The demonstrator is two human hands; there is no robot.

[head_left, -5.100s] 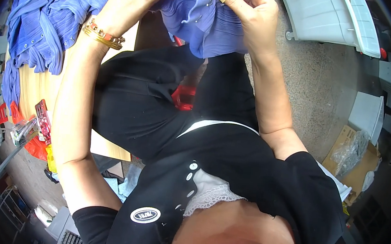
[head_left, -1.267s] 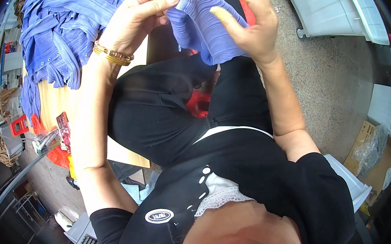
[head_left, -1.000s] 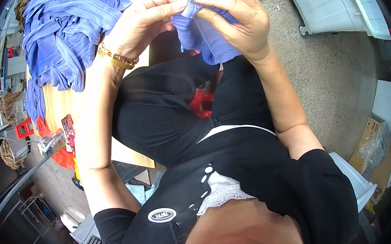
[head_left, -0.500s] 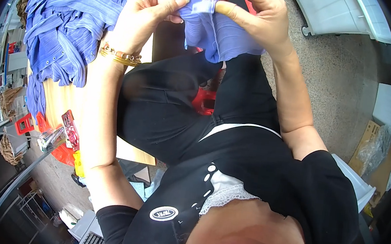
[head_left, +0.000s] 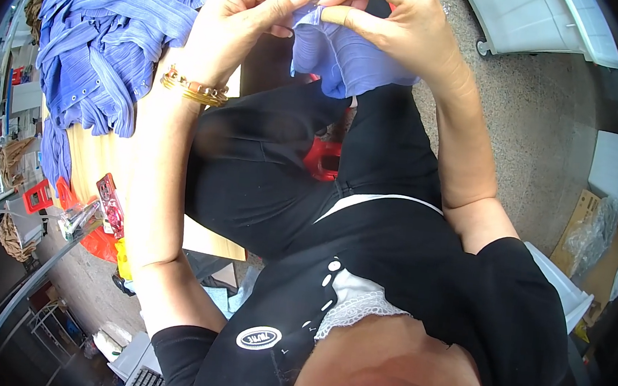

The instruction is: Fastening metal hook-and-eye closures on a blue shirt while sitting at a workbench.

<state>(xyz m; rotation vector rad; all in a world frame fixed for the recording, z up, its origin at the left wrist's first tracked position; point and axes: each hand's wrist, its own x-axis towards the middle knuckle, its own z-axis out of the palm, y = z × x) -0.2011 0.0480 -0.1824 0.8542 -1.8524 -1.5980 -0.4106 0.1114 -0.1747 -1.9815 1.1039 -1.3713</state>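
Note:
Over my lap hangs a blue-violet ribbed garment (head_left: pixel 359 60), its seamed edge held up at the top of the view. My left hand (head_left: pixel 256 9) pinches that edge between thumb and forefinger. Close beside it, my right hand (head_left: pixel 400 19) grips the same edge, thumb and index finger pressed together; a tan wrap covers the thumb. The two sets of fingertips nearly meet. The garment's lower part rests against my right thigh. Left of my left hand, a heap of matching blue-violet ribbed garments (head_left: pixel 112 33), some with small round buttons, lies on the wooden table.
The light wooden table (head_left: pixel 92 161) runs along my left side, with a red patterned phone case (head_left: pixel 110 204) near its edge. A red stool (head_left: pixel 323 161) shows between my legs. At upper right stands a white wheeled bin (head_left: pixel 537 25); a cardboard box (head_left: pixel 573 233) with clear plastic lies at right.
My two hands have drawn closer together along the garment's edge. My left fingertips moved slightly right, and the edge between them is now bunched and turned.

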